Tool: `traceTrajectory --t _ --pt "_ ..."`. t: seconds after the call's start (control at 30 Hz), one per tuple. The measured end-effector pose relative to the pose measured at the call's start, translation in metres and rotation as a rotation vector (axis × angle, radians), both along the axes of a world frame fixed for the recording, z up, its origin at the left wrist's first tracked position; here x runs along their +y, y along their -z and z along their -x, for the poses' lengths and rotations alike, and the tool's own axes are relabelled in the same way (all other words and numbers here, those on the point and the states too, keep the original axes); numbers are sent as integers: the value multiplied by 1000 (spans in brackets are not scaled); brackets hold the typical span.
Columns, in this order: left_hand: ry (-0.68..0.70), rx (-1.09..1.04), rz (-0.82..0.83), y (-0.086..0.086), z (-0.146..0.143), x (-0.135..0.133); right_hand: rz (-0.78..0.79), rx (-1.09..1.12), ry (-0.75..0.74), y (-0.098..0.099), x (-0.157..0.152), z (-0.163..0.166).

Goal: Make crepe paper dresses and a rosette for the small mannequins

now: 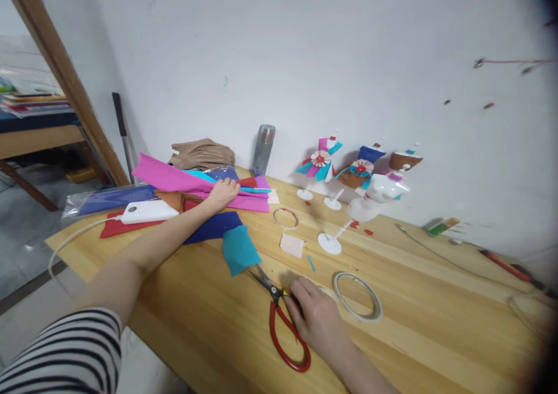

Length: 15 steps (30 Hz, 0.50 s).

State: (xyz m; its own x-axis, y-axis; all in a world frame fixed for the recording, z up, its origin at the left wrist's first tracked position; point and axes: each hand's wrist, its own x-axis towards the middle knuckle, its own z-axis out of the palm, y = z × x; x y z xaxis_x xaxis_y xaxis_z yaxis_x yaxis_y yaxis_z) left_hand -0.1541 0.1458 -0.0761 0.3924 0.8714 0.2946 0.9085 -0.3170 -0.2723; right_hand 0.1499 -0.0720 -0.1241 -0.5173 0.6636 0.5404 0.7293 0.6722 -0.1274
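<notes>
My left hand (221,194) reaches out to a pile of coloured felt sheets (196,185), pink, blue, red and brown; its fingers are curled onto the pink sheet. My right hand (314,315) lies on the wooden table (436,324) with its fingers over the handles of red scissors (283,324), next to a roll of white tape (357,295). A teal felt piece (239,250) lies just beyond the scissor blades. Whether the right hand grips the handles is unclear.
Small felt dresses on white stands (349,179) line the wall. A grey bottle (264,149), a smaller tape ring (285,218), a pale paper scrap (291,244), a white corded tool (148,211) and a plastic bag (104,199) also lie on the table.
</notes>
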Motion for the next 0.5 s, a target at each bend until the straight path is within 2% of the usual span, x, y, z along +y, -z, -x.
traceTrajectory --t 0.23,0.5 --pt "29 67 -4 15 -2 -15 2 -13 -9 0 0 0" --pt "31 64 85 3 5 -14 44 -28 5 -1 -1 0"
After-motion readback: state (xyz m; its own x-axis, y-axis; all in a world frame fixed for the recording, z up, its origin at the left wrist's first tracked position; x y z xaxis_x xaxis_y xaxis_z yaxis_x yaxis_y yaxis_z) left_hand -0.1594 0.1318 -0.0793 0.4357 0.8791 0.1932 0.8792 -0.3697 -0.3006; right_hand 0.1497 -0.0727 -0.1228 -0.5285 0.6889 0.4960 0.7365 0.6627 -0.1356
